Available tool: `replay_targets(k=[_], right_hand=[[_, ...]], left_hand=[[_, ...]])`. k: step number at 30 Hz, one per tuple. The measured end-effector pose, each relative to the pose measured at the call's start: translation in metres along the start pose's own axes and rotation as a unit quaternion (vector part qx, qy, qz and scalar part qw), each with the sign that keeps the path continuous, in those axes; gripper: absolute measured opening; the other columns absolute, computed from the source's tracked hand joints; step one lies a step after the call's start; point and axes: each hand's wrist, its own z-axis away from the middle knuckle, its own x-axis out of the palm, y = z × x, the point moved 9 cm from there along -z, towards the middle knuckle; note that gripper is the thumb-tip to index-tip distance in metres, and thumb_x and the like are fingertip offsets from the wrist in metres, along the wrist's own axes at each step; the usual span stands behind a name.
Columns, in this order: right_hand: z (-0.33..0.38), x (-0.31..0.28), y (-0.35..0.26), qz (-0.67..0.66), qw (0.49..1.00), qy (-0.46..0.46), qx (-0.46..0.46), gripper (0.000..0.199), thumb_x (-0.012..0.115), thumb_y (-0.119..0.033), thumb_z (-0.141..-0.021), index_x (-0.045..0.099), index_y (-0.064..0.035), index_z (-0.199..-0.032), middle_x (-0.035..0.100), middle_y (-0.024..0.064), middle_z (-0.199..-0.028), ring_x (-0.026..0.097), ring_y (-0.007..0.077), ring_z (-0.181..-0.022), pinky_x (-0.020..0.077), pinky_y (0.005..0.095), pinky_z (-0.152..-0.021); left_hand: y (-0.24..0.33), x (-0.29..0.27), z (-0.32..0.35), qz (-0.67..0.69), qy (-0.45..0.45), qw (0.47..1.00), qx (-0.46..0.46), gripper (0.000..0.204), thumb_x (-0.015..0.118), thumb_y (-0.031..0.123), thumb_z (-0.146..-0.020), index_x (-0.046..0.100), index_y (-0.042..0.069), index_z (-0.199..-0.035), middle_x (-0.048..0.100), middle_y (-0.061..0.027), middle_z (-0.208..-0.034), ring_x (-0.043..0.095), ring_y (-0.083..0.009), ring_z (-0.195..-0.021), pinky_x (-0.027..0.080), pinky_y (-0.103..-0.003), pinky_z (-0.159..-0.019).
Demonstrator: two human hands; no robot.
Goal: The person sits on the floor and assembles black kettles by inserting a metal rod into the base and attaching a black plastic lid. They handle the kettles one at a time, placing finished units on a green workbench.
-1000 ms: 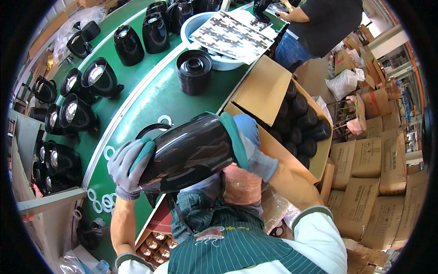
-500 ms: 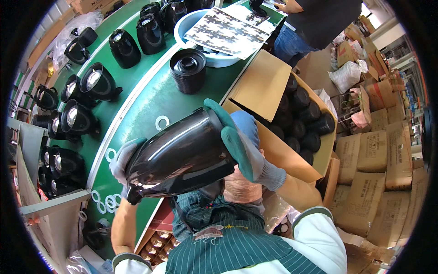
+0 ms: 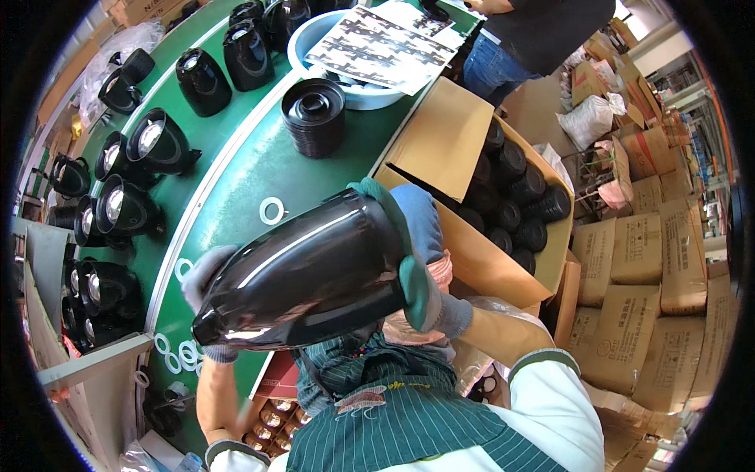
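Note:
A glossy black thermos jug point(image 3: 307, 271) lies tilted in the air between my gloved hands, its narrower spout end to the left. My left hand point(image 3: 206, 277), in a grey glove, grips that end, with most of its fingers behind the jug. Around the wide end at the right, my right hand point(image 3: 421, 287) is wrapped in a green-and-grey glove. White rings point(image 3: 187, 354) lie on the green table near my left hand, and a single white ring point(image 3: 271, 211) rests just beyond the jug.
A stack of black round lids point(image 3: 314, 118) stands farther back, before a light-blue basin point(image 3: 377, 98) topped with patterned sheets. Several jugs point(image 3: 161, 141) line the left. An open carton point(image 3: 554, 267) holds black round parts. Another person point(image 3: 543, 35) stands at the far right.
The jug has rolled a little in my hands, and its spout end has shifted left and slightly down. My right hand's fingers have shifted around the wide end. The whole view has shifted slightly.

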Motion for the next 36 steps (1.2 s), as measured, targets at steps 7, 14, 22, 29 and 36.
replay_targets(k=[7, 14, 22, 29, 36], right_hand=[[0.026, -0.014, 0.048, -0.025, 0.996, 0.062, 0.061, 0.08, 0.07, -0.027, -0.096, 0.027, -0.0055, -0.161, 0.036, 0.0177, -0.161, 0.038, 0.0303, -0.147, 0.0318, 0.0453, -0.121], [0.015, -0.046, 0.066, 0.014, 0.994, 0.084, 0.075, 0.055, 0.073, -0.01, -0.094, 0.049, -0.0032, -0.143, 0.061, 0.014, -0.137, 0.06, 0.0249, -0.125, 0.0482, 0.041, -0.111], [0.019, -0.067, 0.064, -0.203, 0.964, 0.149, 0.085, 0.047, 0.066, -0.017, -0.097, 0.053, -0.0012, -0.14, 0.065, 0.0158, -0.132, 0.064, 0.0275, -0.12, 0.0525, 0.0438, -0.108], [0.032, -0.076, 0.068, -0.225, 0.957, 0.166, 0.082, 0.05, 0.058, -0.024, -0.101, 0.049, -0.0008, -0.144, 0.06, 0.0169, -0.138, 0.062, 0.0284, -0.125, 0.0517, 0.0456, -0.11], [0.053, -0.061, 0.069, -0.189, 0.965, 0.152, 0.1, 0.053, 0.051, -0.032, -0.105, 0.045, -0.0004, -0.148, 0.056, 0.0181, -0.144, 0.059, 0.0294, -0.13, 0.0508, 0.0474, -0.111]], left_hand=[[0.074, 0.009, -0.038, -0.166, -0.167, 0.958, 0.164, 0.031, 0.072, 0.02, -0.079, 0.076, 0.0, -0.103, 0.074, -0.0169, -0.092, 0.076, -0.0323, -0.086, 0.058, -0.035, -0.078], [0.09, 0.049, -0.048, -0.185, -0.279, 0.942, 0.033, 0.056, 0.084, 0.011, -0.07, 0.068, 0.003, -0.123, 0.073, -0.0169, -0.11, 0.073, -0.0314, -0.103, 0.056, -0.037, -0.09], [0.147, 0.068, -0.036, 0.153, -0.25, 0.952, 0.086, 0.067, 0.079, 0.014, -0.078, 0.06, -0.006, -0.139, 0.066, -0.0225, -0.135, 0.066, -0.033, -0.124, 0.048, -0.041, -0.108], [0.182, 0.06, -0.025, -0.068, -0.11, 0.965, 0.228, 0.062, 0.083, 0.014, -0.068, 0.069, 0.001, -0.127, 0.068, -0.0187, -0.125, 0.064, -0.0421, -0.114, 0.049, -0.05, -0.106], [0.212, 0.077, 0.0, -0.162, -0.053, 0.955, 0.244, 0.064, 0.092, 0.052, -0.055, 0.076, 0.01, -0.101, 0.07, -0.0089, -0.098, 0.06, -0.0426, -0.116, 0.041, -0.067, -0.108]])
